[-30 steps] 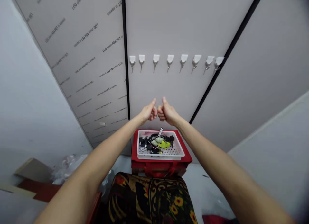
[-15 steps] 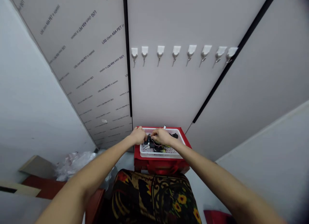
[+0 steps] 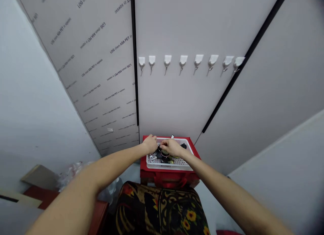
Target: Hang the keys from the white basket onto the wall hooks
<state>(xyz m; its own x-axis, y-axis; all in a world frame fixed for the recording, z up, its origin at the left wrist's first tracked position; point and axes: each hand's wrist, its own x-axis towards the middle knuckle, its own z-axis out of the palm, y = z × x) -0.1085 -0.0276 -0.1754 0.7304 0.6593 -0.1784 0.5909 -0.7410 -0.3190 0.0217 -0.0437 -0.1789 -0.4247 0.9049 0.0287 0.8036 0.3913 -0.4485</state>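
Note:
A white perforated plastic basket (image 3: 181,167) holds a jumble of small dark things (image 3: 165,159) that look like keys and key fobs, with a thin ring among them. A silver metal clip (image 3: 152,158) lies at the left of this pile. My left hand (image 3: 151,144) is over the basket's left side, its fingers curled closed; whatever is in them is hidden. Close beside it, my right hand (image 3: 170,147) pinches at the pile's upper part, thumb and fingers together. What it pinches is too small to make out.
Under the basket is a red bag or box (image 3: 168,177) with fabric handles. Several white adhesive hooks (image 3: 183,61) line the pale panel ahead. A patterned cloth (image 3: 162,208) covers my lap. Plastic bags (image 3: 111,191) and a brown board (image 3: 39,177) sit at lower left.
My left hand has shifted right, nearer my right hand, uncovering more of the silver clip. My right hand stays over the pile. The view has tilted slightly upward.

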